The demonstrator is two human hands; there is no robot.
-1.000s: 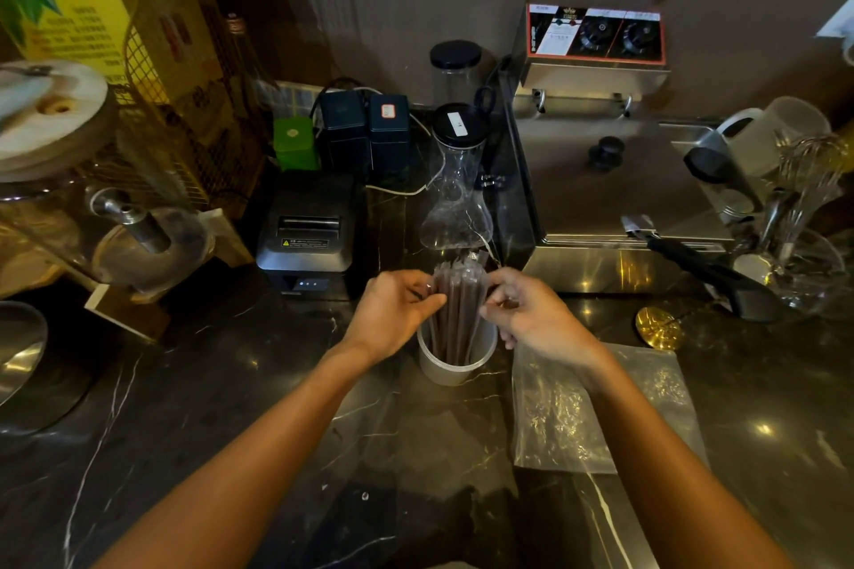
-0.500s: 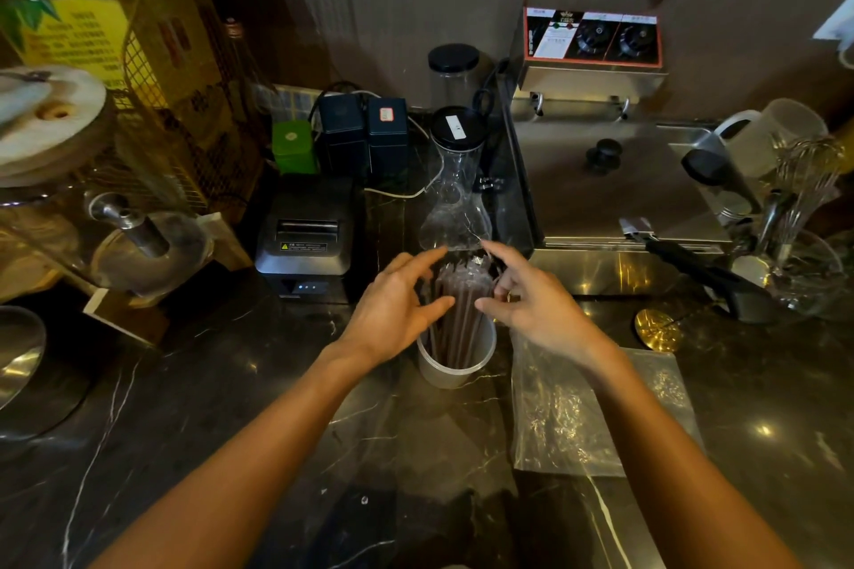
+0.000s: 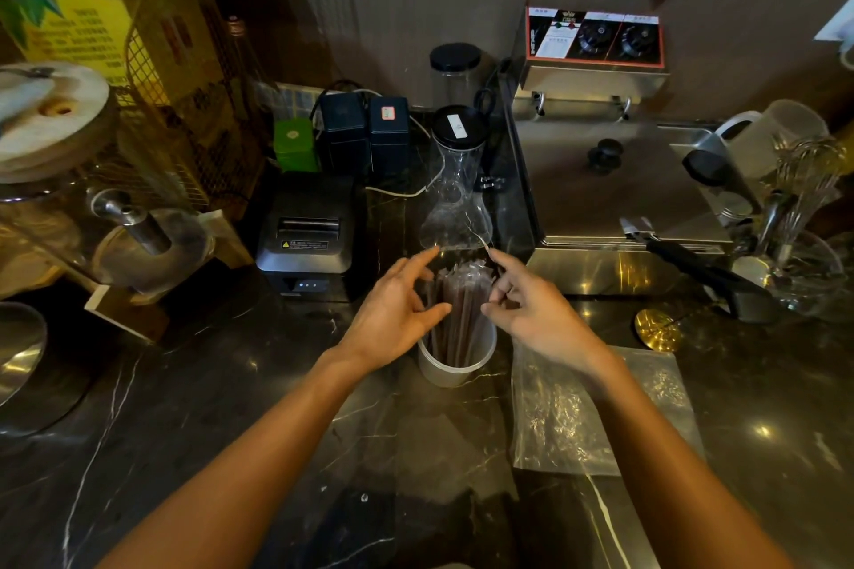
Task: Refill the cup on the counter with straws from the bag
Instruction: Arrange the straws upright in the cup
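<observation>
A translucent white cup stands on the dark marble counter in the middle of the view. Several dark wrapped straws stand upright in it. My left hand hovers on the left of the bundle with its fingers spread, and my right hand mirrors it on the right, fingers apart. Neither hand grips the straws. A clear plastic bag lies flat on the counter to the right of the cup, partly under my right forearm.
A glass carafe with a black lid stands just behind the cup. A black receipt printer sits to the left, a steel fryer to the right. Black tongs and a gold disc lie at right.
Both hands were closed around the straw bundle a second ago. They have since opened and drawn slightly apart, leaving the straws standing in the cup.
</observation>
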